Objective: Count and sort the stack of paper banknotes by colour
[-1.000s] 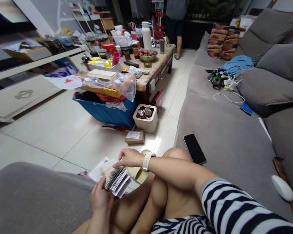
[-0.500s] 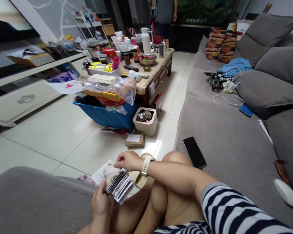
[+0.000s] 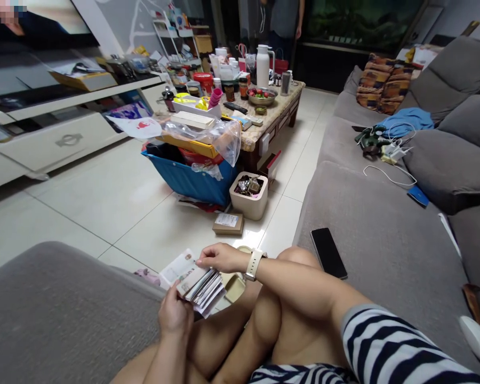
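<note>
A thick stack of cards point(image 3: 208, 290), its layered edges fanned toward me, rests in my left hand point(image 3: 176, 313). The fingers of that hand are closed around the stack's left side. My right hand point(image 3: 226, 257), with a pale watch on the wrist, reaches across and pinches the upper edge of a printed card point(image 3: 192, 278) on top of the stack. A whitish, partly see-through card or sleeve point(image 3: 178, 266) sticks out past the far left side. The fine print is too small to read.
A black phone point(image 3: 328, 253) lies on the grey sofa point(image 3: 368, 213) at my right. In front are a small cardboard box point(image 3: 228, 224), a cream bin point(image 3: 248, 205), a blue container point(image 3: 192, 184) and a crowded coffee table point(image 3: 276, 114). A person point(image 3: 284, 26) stands at the back.
The view has turned a little left, so the scene sits further right. The top of the stack shows a different printed face, with my right fingers still at its upper edge.
</note>
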A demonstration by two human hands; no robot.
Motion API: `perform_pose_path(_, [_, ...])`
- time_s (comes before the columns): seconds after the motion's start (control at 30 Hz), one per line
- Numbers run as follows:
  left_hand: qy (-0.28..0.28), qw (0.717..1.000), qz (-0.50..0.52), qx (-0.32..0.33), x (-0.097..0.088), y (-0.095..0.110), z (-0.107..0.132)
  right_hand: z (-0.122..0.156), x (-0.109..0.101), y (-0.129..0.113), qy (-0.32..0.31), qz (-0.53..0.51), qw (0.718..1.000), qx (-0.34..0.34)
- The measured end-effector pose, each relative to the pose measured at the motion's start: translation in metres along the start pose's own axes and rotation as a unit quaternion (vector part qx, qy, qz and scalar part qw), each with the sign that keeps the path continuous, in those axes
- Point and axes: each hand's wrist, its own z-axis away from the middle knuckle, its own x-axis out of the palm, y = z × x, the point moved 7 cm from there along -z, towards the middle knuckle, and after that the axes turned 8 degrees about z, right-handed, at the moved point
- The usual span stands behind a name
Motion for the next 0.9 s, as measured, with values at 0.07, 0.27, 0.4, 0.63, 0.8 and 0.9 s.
perform_pose_path(0.07, [0.019,0.999,0.020,-0.027,0.000,-0.001,0.004,0.000,0.000,0.000,-0.012,-0.008,1.000,0.000])
perform_pose_path(0.27, [0.043,0.998,0.036,-0.031,0.004,0.006,0.012,-0.001,-0.007,0.000,-0.003,0.016,1.000,0.002])
perform_pose_path(0.4, [0.055,0.998,0.021,-0.034,0.005,0.008,0.015,0.003,-0.003,0.000,-0.038,0.049,0.997,0.036])
perform_pose_path(0.63, [0.029,0.999,0.014,-0.032,0.008,0.009,0.015,0.003,-0.010,0.007,-0.006,0.122,0.990,0.068])
perform_pose_path(0.8, [0.006,0.999,-0.002,-0.041,0.010,0.008,0.017,0.004,-0.019,0.010,0.081,0.108,0.986,0.099])
perform_pose_path(0.9, [-0.031,0.999,-0.007,-0.043,0.013,0.008,0.019,0.007,-0.026,0.008,0.134,0.107,0.978,0.121])
